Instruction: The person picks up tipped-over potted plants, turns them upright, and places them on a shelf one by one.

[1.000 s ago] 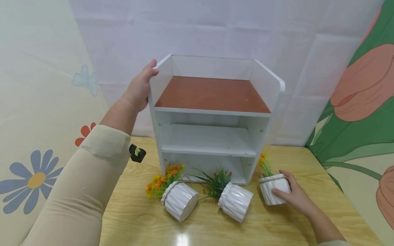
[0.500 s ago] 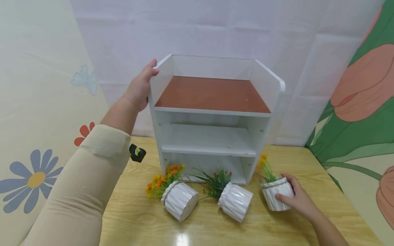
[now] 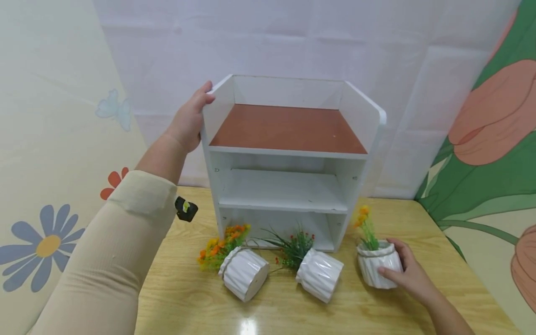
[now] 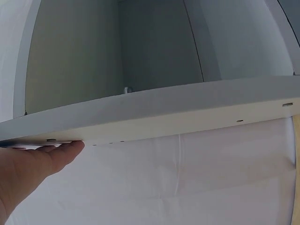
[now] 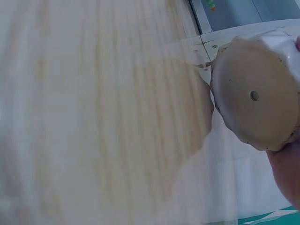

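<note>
Flower pot (image 3: 378,269) gripped in right hand (image 3: 408,274)

two tipped white pots (image 3: 244,278) (image 3: 319,278), wooden table (image 3: 418,218), floral backdrop (image 3: 494,116)

Long beige ribbed sleeve (image 3: 104,260) on left forearm, cuff short of wrist; small black clip with yellow spot (image 3: 186,208) beside cuff; both hands bare.

White ribbed flowerpot (image 3: 378,268) with yellow flowers, upright, right of white shelf unit (image 3: 289,158)
</note>
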